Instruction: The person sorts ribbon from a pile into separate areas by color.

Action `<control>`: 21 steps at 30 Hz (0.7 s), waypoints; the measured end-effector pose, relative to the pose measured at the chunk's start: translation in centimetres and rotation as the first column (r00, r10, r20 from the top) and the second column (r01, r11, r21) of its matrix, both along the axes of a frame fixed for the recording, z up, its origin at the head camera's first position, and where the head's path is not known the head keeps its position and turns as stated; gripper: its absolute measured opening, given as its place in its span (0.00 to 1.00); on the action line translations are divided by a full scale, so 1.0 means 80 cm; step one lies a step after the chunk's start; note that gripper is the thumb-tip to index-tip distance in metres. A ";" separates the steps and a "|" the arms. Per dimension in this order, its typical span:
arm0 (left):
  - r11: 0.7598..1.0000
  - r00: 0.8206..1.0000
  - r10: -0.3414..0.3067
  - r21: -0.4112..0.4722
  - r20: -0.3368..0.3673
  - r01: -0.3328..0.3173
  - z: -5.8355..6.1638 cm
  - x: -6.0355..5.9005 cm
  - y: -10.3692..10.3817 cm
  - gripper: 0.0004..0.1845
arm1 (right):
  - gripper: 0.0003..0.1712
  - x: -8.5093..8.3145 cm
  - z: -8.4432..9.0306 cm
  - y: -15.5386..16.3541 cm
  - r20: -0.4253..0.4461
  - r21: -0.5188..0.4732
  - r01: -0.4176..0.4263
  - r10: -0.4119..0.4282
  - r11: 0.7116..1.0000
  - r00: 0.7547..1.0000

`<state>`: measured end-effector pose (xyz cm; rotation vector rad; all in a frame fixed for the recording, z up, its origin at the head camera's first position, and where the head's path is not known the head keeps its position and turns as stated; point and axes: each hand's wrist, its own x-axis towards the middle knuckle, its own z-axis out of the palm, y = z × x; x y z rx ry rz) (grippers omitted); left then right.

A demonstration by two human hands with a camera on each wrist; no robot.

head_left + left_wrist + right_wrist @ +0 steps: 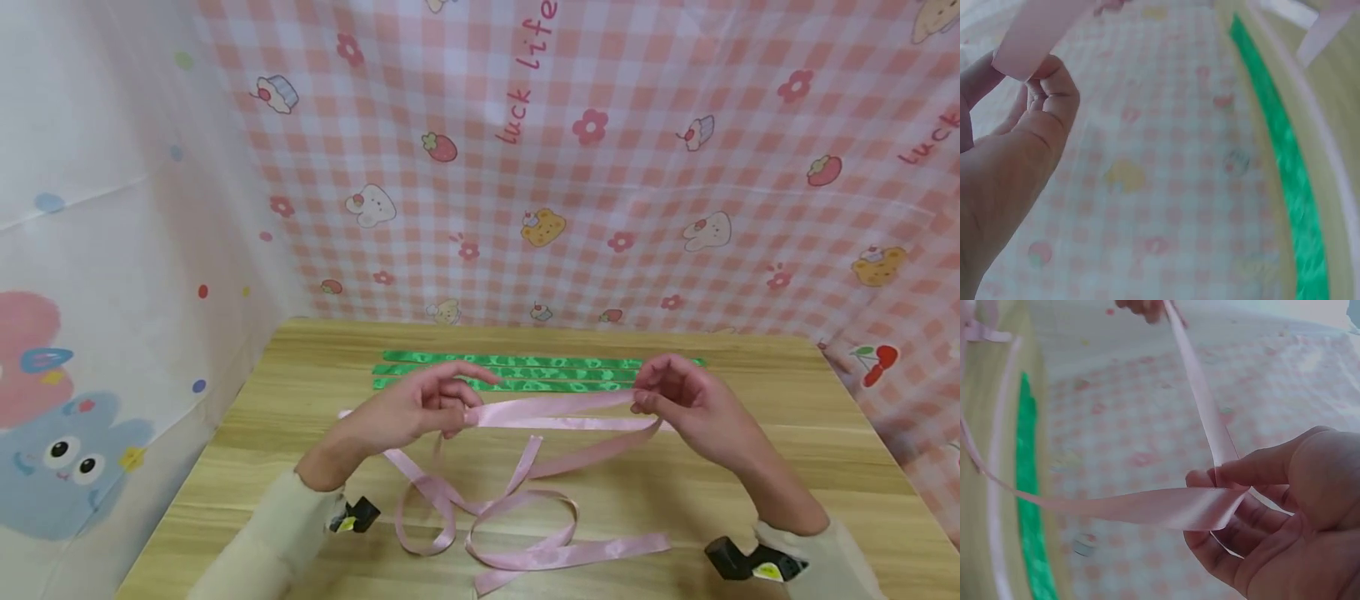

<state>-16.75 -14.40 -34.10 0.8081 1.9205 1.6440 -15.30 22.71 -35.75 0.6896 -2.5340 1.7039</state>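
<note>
Against gingham cloth (637, 58), above a wood-grain table (810, 442), held a pink satin ribbon (555, 407) out between left hand (426, 406) and right hand (693, 410), pinched in both, before green ribbon strips (540, 373). Looked light, limp and slippery; probably handled best pinched flat across the width.

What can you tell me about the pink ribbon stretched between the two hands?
The pink ribbon is a long, narrow, flat strip with a soft, satin-like sheen. The left hand and right hand pinch it between thumb and fingers, so one span runs nearly straight above the wooden table. At the right hand it turns back and slopes down. It may continue into the loose pink loops on the table; I can't trace that for certain.
</note>
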 end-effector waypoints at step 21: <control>0.959 0.962 0.259 -0.097 -0.080 -0.266 -0.033 -0.007 -0.173 0.18 | 0.15 0.002 -0.012 0.123 0.032 -0.053 -0.130 0.132 0.990 0.991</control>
